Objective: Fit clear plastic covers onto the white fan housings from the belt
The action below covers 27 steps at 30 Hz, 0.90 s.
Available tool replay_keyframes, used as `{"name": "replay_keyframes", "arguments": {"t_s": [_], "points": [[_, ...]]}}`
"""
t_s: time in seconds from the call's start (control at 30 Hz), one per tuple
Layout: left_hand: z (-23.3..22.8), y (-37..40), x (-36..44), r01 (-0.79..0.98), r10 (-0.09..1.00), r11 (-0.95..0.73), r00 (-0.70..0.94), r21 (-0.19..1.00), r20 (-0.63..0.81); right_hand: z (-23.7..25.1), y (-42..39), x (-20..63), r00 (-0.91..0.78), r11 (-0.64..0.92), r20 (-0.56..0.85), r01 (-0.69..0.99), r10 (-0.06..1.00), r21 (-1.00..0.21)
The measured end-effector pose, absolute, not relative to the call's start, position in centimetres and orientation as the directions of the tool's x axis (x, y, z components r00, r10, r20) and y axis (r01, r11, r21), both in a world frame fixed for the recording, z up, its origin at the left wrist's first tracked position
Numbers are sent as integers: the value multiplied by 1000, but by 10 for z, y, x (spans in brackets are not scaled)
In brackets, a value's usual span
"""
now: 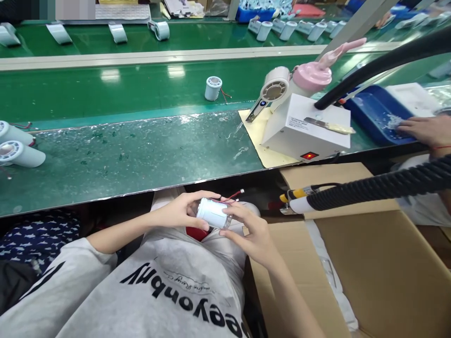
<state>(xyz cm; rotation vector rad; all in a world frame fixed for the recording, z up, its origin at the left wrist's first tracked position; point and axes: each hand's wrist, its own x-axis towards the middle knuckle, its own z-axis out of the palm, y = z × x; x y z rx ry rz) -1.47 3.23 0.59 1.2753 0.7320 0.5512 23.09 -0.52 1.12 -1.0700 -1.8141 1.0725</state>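
Above my lap, both hands hold one pale blue cylindrical fan housing [212, 212], lying on its side. Thin red wires with a small white connector stick out behind it. My left hand [192, 211] is wrapped round its left end, thumb at the lower edge. At the right end, my right hand [251, 230] grips it between thumb and fingers, where a clear rim shows. A similar housing [213, 88] with red wires stands upright on the green belt ahead. Two more housings [23, 154] lie at the bench's left edge.
A white box-shaped device [310, 126] with a lit red switch stands on the bench [151, 155], beside a handheld fan [273, 91] and pink-lidded bottle [312, 76]. Right are a blue tray [369, 112], a co-worker's hand [426, 130], a black hose [380, 180] and an open carton [387, 263].
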Motion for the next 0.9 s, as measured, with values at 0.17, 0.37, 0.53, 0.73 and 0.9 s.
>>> {"name": "replay_keyframes", "arguments": {"t_s": [0.17, 0.37, 0.53, 0.73, 0.9], "points": [[13, 33, -18, 62, 714, 74, 693, 995, -96, 15, -7, 229, -358, 124, 62, 154, 932, -980], [15, 33, -21, 56, 706, -75, 708, 996, 13, 17, -9, 229, -349, -34, -57, 72, 935, -997], [13, 33, -21, 55, 684, -162, 726, 985, 72, 17, -10, 228, -348, -122, -126, 33, 929, -992], [13, 32, -22, 31, 664, -246, 734, 969, 144, 11, -10, 226, -326, -213, -182, -63, 928, -975], [14, 32, -21, 37, 651, -261, 745, 965, 148, 9, -11, 222, -339, -339, -272, -157, 901, -928]]}}
